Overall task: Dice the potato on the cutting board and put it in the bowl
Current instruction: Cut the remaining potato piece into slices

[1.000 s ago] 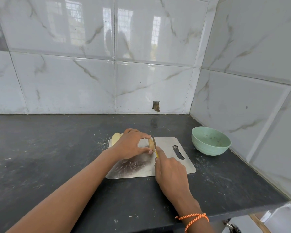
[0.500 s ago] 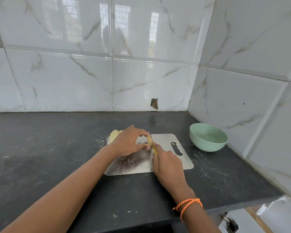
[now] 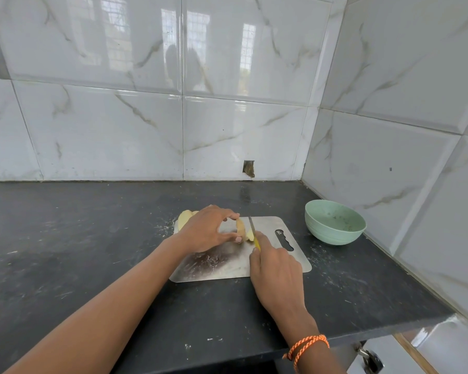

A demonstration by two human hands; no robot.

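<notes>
A: what's getting occluded?
B: left hand (image 3: 206,229) is covering most of the potato pieces (image 3: 185,217) at the board's far-left corner. Right hand (image 3: 277,273) is hiding nearly all of the knife (image 3: 252,230) handle; only a yellow sliver is showing.
A: anything cropped?
B: padlock (image 3: 369,359) bottom right is getting cut by the frame edge. Specks in the bowl (image 3: 335,222) are reading too small to identify.

Pale-yellow potato (image 3: 240,229), steel-grey cutting board (image 3: 270,225), mint-green bowl (image 3: 333,233), black countertop (image 3: 92,238), grey-veined white tiles (image 3: 106,130).
</notes>
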